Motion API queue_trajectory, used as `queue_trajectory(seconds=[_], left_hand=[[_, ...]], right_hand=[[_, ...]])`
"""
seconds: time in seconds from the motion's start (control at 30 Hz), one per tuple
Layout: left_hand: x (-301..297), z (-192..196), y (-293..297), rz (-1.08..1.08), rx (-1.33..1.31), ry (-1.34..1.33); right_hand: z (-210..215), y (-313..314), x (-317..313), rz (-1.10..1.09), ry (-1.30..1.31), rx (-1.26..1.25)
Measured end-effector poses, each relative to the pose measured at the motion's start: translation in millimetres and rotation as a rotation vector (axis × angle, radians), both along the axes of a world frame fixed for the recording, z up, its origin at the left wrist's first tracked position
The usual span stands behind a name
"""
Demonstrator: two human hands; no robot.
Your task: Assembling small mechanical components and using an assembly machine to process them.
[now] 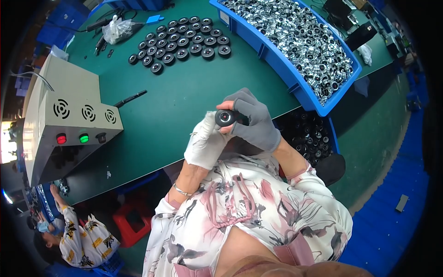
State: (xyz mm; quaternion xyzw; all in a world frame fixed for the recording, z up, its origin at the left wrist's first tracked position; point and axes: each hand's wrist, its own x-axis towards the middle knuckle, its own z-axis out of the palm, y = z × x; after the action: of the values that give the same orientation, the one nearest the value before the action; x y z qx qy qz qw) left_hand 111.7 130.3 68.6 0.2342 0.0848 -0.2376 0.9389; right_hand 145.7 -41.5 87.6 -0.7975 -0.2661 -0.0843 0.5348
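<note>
Left hand: white-gloved (203, 138), it was curled against the part's left side; its fingertips were mostly hidden, so how firmly it gripped could not be told
Right hand: grey-gloved (256, 117), it was closed, bare fingertips pinching the part from above and below
Round black part (224, 118): it sat between both hands, its ringed face toward the camera; it looked light, stiff and fairly sturdy, though its smooth surface might have slipped against glove cloth; the outer rim seemed the best hold, leaving the face untouched
Green table (184, 101): its near edge ran close by the wrists; the stretch beyond the hands gave room to move forward
Right side: a lower bin of dark parts (308, 138) lay near the right forearm; farther out, the blue bin's wall (281, 76) limited sideways reach
Left side: the beige box (69, 97) and black pen (131, 98) stood well apart
Far side: black discs (182, 41) lay in close rows, easily nudged
</note>
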Motion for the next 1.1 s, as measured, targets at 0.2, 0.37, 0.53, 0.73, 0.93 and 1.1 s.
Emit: queue_trajectory(seconds=[0.2, 0.37, 0.53, 0.73, 0.93, 1.1], left_hand=[[-2, -4, -4, -0.024, -0.019, 0.038], [-3, -7, -4, -0.009, 0.031, -0.037], [-5, -11, -2, -0.017, 0.038, -0.037], [-4, -12, -2, -0.052, -0.077, -0.067], [-5, -14, -3, -0.054, -0.1, -0.038], [-3, -21, 1, -0.151, -0.121, -0.152]], right_hand=[[-3, 4, -2, -0.002, 0.086, 0.018], [-1, 3, -4, -0.01, 0.038, 0.019], [1, 6, -3, 0.01, -0.011, -0.04], [3, 9, -6, 0.0, 0.045, -0.008], [5, 8, -3, -0.008, -0.199, -0.077], [9, 9, -7, -0.016, -0.178, -0.044]])
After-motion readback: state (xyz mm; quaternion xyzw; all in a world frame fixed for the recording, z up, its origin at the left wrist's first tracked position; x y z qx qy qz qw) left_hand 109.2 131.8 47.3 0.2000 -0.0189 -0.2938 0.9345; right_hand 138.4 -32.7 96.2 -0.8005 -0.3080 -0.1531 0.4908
